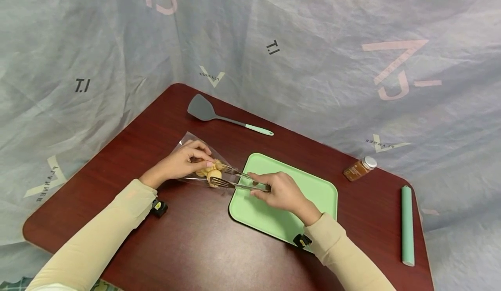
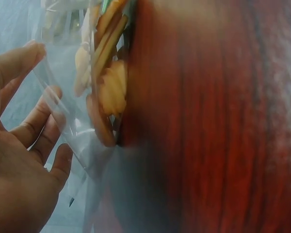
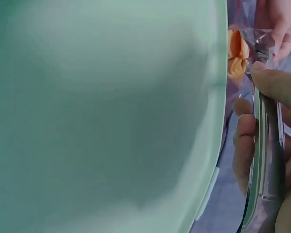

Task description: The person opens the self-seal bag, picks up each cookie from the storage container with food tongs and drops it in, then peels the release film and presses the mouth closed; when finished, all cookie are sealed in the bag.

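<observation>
My left hand pinches the edge of a clear plastic bag lying on the table's left side. Inside are several golden, ridged biscuits, bunched near the bag's mouth. My right hand grips metal tongs with fork-shaped ends. The tongs' arms are spread, and their tines overlap the biscuits at the bag's mouth in the head view. In the left wrist view, the left thumb and fingers lie against the film. A light green tray sits beneath the right hand and the tongs' handle.
A grey spatula with a pale green handle lies along the back edge. A brown-filled jar with a silver lid lies at the back right. A green cylinder lies by the right edge. Grey fabric hangs behind the table.
</observation>
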Motion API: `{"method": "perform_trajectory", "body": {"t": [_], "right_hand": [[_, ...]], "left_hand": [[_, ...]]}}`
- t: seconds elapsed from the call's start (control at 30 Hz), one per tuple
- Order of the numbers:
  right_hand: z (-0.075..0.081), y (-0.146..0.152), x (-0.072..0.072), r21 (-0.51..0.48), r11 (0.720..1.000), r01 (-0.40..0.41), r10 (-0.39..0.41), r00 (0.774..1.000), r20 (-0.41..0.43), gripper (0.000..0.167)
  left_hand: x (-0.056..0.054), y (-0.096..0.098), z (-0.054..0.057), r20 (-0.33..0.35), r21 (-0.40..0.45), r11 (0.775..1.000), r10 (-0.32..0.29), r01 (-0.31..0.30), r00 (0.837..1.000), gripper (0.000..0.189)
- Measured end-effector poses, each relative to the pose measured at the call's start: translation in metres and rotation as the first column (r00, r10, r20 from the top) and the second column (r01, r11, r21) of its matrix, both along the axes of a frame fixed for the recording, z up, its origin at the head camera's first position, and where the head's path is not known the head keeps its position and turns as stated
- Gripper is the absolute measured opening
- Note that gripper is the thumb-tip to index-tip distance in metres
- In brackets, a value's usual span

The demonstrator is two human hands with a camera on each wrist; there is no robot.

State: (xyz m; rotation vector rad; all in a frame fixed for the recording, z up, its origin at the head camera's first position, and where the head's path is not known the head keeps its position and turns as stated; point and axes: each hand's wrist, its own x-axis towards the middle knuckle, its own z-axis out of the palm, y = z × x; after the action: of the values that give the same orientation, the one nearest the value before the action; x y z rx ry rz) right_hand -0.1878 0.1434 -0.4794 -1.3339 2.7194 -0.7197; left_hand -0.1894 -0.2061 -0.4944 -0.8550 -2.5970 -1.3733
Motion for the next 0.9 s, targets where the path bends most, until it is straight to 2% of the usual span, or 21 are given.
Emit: {"method": "perform_trajectory", "body": {"t": [0.23,0.53,0.9], "right_hand": [[0.000,0.002,-0.005,0.005,1.000,-0.023,0.023,0.999,-0.025,0.048],[0.002,0.011,-0.003,0.013,1.000,-0.006,0.006,1.000,0.008,0.047],[0.013,0.019,-0.002,0.070,0.997,0.043,-0.033,0.990,-0.136,0.046]], "left_hand": [[0.001,0.001,-0.001,-0.018,0.014,1.000,0.000,0.000,1.000,0.007],[0.003,-0.003,-0.001,0.040,-0.001,1.000,0.017,-0.017,0.999,0.010],[0.002,-0.002,0.000,0.038,-0.005,1.000,0.016,-0.015,0.999,0.011]]}}
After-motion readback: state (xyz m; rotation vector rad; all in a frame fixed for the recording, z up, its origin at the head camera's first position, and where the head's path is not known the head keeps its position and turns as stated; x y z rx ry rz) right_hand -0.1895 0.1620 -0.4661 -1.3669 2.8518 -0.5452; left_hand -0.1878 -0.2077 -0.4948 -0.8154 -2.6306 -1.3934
